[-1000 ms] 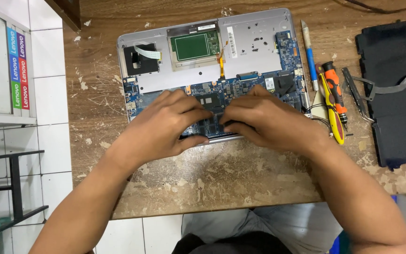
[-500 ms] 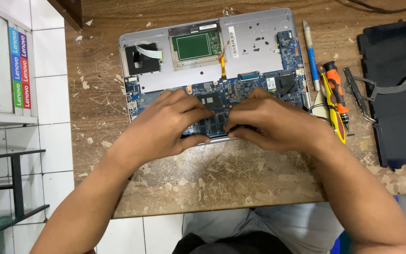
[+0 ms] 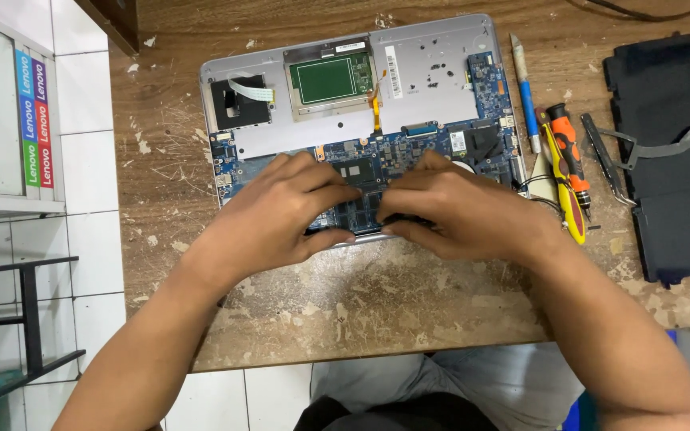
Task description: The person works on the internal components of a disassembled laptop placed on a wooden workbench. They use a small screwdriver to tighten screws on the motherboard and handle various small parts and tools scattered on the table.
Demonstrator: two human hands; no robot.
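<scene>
My left hand [image 3: 269, 219] & right hand [image 3: 461, 211] rest on the blue mainboard [image 3: 377, 152] of the opened laptop [image 3: 433, 68], mid-bench, long axis running left-right. Fingers curled, tips pinching at smth near the board's front edge, can't tell what, prob a small part

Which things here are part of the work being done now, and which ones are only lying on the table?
In use:
- left hand
- right hand
- blue circuit board of the opened laptop

Lying about:
- screwdrivers
- blue-handled tool
- black tweezers
- flat black battery
</scene>
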